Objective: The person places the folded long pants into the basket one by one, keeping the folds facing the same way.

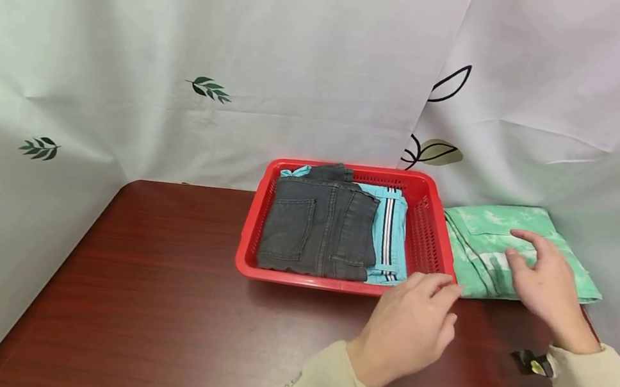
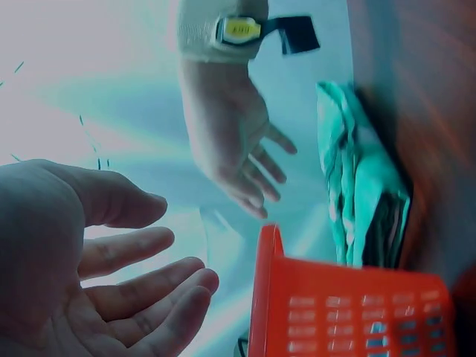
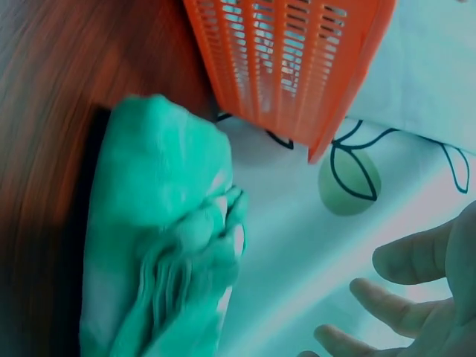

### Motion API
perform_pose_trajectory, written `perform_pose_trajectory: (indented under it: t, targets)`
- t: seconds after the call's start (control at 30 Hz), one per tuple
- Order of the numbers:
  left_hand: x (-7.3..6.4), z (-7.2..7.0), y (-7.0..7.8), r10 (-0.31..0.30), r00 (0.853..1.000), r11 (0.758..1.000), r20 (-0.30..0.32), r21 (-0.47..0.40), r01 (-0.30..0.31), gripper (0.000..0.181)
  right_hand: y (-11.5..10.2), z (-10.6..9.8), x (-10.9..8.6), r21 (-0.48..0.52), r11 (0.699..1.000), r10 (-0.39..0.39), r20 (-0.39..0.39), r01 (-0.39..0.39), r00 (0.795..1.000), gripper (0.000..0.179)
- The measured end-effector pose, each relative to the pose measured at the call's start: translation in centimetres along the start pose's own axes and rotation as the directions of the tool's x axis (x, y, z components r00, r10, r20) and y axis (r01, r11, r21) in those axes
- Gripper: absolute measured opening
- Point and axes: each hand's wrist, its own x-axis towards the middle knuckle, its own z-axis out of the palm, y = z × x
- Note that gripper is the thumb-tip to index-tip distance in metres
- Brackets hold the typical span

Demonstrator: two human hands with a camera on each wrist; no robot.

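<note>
A folded green and white tie-dye garment (image 1: 486,225) lies on the table just right of the red basket (image 1: 245,237). Over it hovers my right hand (image 1: 551,284), thumb and fingers spread, apart from the cloth in the right wrist view. My left hand (image 1: 407,321) is in the air by the basket's front right corner, its fingers loosely bent and holding nothing. In the left wrist view, a gap shows between those fingers (image 2: 149,290) and the basket. Folded dark grey jeans (image 1: 320,227) rest in the basket, partly on top of folded light blue pants (image 1: 398,230) with a striped band.
The dark red wooden table (image 1: 157,304) extends to the left and front of the basket. A pale curtain (image 1: 303,57) with leaf prints hangs close behind the basket and along both sides.
</note>
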Motion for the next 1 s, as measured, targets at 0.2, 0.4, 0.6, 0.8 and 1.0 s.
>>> perform_pose_trajectory:
  t: [0.2,0.4,0.6,0.8,1.0]
  targets:
    - [0.0,0.8,1.6,0.008,0.993,0.999,0.118,-0.038,-0.004,0.037,1.1,-0.8,0.7,-0.054,0.998,-0.023,0.027,0.025,0.999,0.045]
    - [0.0,2.4,3.0,0.013,0.968,0.999,0.251,-0.044,-0.002,0.039,1.9,-0.8,1.0,-0.104,0.994,-0.026,0.081,0.035,0.996,0.047]
    - [0.5,3.9,3.6,-0.022,0.954,1.000,0.298,0.020,0.017,0.041,2.1,-0.5,1.4,-0.136,0.990,-0.024,0.122,0.041,0.992,0.049]
    - [1.5,5.2,4.0,-0.073,0.910,0.997,0.409,0.032,0.066,0.051,2.3,-0.3,2.0,-0.176,0.984,0.006,0.170,0.025,0.985,0.058]
    - [2.5,6.7,4.4,-0.109,0.876,0.992,0.470,0.109,0.065,0.064,2.8,0.1,2.5,-0.191,0.981,0.021,0.202,0.018,0.979,0.065]
